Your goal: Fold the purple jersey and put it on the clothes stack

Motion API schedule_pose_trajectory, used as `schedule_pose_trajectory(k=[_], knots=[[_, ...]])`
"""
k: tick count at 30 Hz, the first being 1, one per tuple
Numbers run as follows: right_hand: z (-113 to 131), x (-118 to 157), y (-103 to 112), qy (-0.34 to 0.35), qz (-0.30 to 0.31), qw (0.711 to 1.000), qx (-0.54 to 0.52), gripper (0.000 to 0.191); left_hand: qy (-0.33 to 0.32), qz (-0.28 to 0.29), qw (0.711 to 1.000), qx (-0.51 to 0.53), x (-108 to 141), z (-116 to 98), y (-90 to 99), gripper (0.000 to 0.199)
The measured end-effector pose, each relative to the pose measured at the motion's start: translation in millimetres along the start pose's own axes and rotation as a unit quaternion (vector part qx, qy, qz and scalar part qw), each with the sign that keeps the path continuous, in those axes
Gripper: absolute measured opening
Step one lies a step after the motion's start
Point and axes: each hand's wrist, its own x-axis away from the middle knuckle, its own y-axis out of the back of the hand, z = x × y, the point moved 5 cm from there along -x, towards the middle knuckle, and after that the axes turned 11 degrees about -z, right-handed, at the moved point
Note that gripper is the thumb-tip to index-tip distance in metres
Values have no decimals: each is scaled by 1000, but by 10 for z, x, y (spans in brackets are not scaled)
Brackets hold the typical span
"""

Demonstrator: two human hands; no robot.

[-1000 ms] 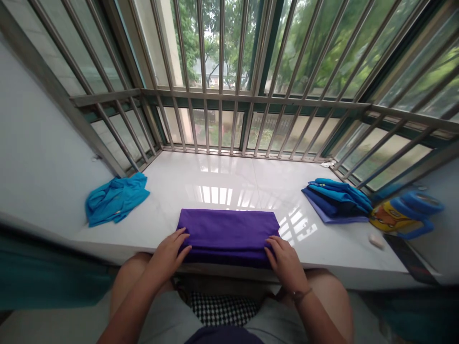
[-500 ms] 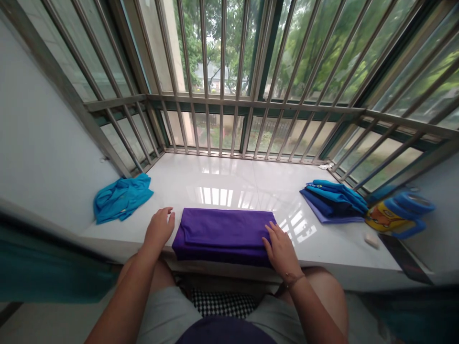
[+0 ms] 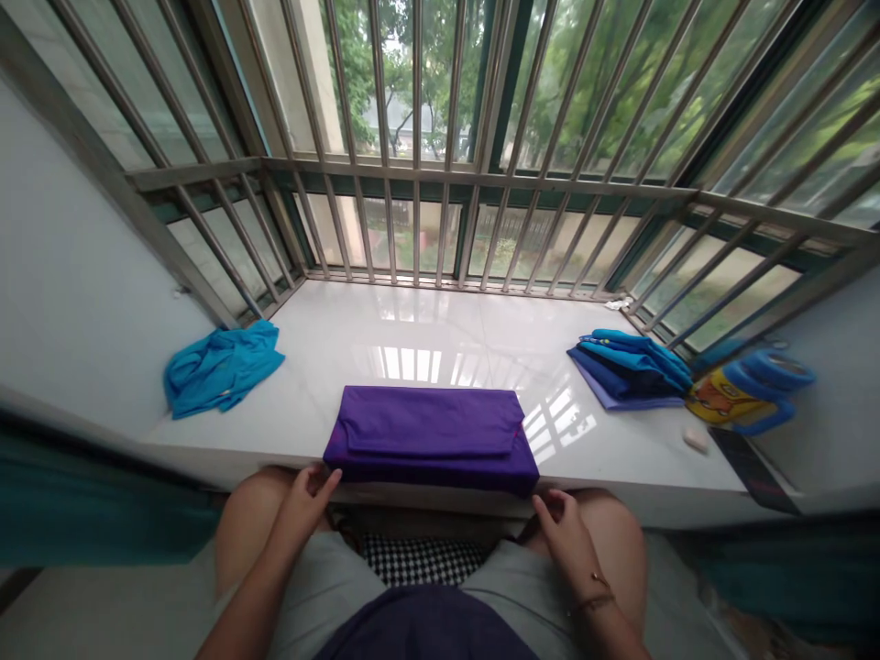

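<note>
So the left hand (image 3: 302,509) and right hand (image 3: 564,536) had just slid off the folded purple cloth (image 3: 430,435), both sitting open and gripping nothing right beside it.

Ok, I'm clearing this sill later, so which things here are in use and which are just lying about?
In use:
left hand
right hand
folded purple cloth, between the hands

Lying about:
crumpled blue cloth
blue stack
yellow-and-blue item
pale bar

Left hand (image 3: 303,507) and right hand (image 3: 565,535) open
</note>
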Motion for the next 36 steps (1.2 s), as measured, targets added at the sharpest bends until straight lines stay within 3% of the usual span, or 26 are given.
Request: schedule_pose_trajectory(k=[3,6,9,11,13,19,22,26,29,33,36], knots=[[-110,12,-247,-110,-10,988,-112,68,92,-7,989,119,139,217,-185,63],[32,73,-407,-153,47,973,-164,67,140,68,977,146,273,220,-271,73],[205,163,-396,-146,159,962,-168,61,124,166,972,110,376,67,-241,70],[259,196,-282,-126,192,961,-152,59,93,188,974,83,412,-57,-166,64],[271,218,-143,-122,199,962,-142,60,89,188,975,82,445,-147,-81,60],[483,353,166,-153,193,950,-194,54,208,152,942,213,590,-279,153,53],[700,361,277,-157,151,942,-257,52,207,149,931,261,607,-459,237,50],[906,253,386,-175,81,936,-293,67,210,135,914,320,529,-680,309,62],[1026,159,418,-183,66,935,-298,71,225,110,897,364,416,-709,343,53],[1137,60,381,-191,77,925,-320,57,253,77,873,410,248,-645,336,26],[1179,-78,299,-192,85,922,-326,52,283,84,856,425,127,-697,247,19]])
